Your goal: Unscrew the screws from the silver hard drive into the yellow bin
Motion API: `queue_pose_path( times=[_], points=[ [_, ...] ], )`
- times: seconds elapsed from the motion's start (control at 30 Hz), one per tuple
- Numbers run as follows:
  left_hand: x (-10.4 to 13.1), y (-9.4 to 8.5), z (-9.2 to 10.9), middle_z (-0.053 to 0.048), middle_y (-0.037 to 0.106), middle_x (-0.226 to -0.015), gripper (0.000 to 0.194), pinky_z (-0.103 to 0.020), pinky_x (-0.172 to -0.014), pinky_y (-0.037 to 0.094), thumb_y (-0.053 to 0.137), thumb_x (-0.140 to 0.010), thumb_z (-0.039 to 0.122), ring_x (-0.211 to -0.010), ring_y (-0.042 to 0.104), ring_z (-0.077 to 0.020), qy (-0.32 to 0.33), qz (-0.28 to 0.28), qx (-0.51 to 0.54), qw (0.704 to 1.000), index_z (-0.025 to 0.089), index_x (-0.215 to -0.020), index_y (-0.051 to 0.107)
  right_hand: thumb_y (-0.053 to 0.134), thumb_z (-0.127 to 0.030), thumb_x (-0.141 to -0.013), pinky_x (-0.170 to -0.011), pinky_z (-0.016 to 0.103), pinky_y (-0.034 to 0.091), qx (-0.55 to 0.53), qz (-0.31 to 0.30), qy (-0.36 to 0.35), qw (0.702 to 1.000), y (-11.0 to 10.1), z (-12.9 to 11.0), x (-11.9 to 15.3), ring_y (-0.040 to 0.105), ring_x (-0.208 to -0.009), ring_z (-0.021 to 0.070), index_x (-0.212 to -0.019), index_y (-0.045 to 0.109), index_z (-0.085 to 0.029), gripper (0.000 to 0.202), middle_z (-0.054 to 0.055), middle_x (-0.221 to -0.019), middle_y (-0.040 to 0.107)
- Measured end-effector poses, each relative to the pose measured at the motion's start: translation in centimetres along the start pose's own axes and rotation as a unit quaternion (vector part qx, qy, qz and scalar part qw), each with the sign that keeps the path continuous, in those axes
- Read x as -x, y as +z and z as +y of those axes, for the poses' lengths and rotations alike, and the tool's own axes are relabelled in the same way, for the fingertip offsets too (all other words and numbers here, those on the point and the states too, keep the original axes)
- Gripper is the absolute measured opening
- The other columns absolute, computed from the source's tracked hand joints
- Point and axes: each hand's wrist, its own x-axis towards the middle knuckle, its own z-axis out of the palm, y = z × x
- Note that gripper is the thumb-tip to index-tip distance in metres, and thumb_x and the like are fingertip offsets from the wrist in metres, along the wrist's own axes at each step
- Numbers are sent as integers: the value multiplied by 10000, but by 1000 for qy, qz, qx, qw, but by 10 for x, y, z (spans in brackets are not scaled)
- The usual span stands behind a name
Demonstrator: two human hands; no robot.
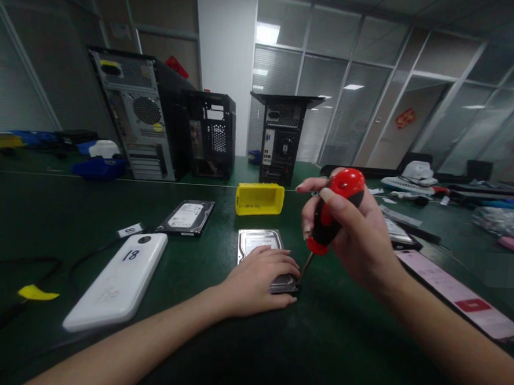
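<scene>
A silver hard drive [258, 237] lies on the green table in front of me. My left hand [260, 281] reaches across it and grips it, fingers over the top and thumb along the near edge, so much of the drive is covered. Wrapped in my right hand [362, 239] is a red and black screwdriver [327, 220], held tilted with its shaft pointing down. The tip meets the drive's right near corner; the exact contact spot is too small to make out.
Beyond the drive stands a yellow plastic box [260, 200]. Another hard drive [190, 216] and a white power bank [118, 283] marked 18 lie left. A lit phone [455, 292] and a third drive [402, 233] lie right. Computer cases [282, 139] stand behind.
</scene>
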Motion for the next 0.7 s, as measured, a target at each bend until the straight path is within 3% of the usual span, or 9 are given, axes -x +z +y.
queue_pose_path(
  times=[0.13, 0.23, 0.37, 0.57, 0.7],
  points=[
    [0, -1, 0, -15, 606, -1229, 300, -402, -1086, 296, 679, -812, 355, -1257, 457, -242, -3, -2, -3, 1000, 243, -1083, 613, 658, -324, -804, -448, 227, 390, -17, -6, 6, 1000, -3, 1, -1, 452, -463, 76, -977, 477, -269, 257, -72, -663, 506],
    [0, -2, 1, -11, 607, -1227, 315, -404, -1084, 296, 682, -811, 356, -1254, 459, -242, -5, -5, -4, 1000, 247, -1097, 610, 560, -430, -857, -483, 244, 408, -36, -21, 12, 999, -3, 0, -2, 463, -499, 84, -1028, 537, -264, 240, -45, -704, 509],
    [0, -2, 1, -10, 604, -1233, 324, -407, -1089, 290, 678, -813, 360, -1259, 454, -240, -5, -7, -3, 1000, 251, -1110, 612, 380, -537, -908, -522, 271, 437, -64, -39, 36, 997, -1, -3, -2, 493, -544, 106, -1021, 569, -249, 363, -10, -743, 517],
    [-1, 0, -1, -8, 608, -1226, 334, -400, -1090, 287, 684, -807, 352, -1254, 460, -238, 0, 0, -2, 1000, 254, -1116, 606, 541, -507, -844, -567, 267, 495, -35, -11, 29, 999, -1, -5, -2, 550, -607, 111, -915, 565, -235, 282, -2, -785, 546],
    [-1, 1, -1, -12, 611, -1222, 322, -401, -1090, 286, 682, -808, 351, -1256, 459, -241, 3, 2, -3, 1000, 247, -1103, 608, 648, -386, -799, -577, 254, 498, -27, -11, 10, 1000, -4, -4, -3, 569, -621, 102, -860, 508, -227, 220, -15, -820, 585]
  ],
)
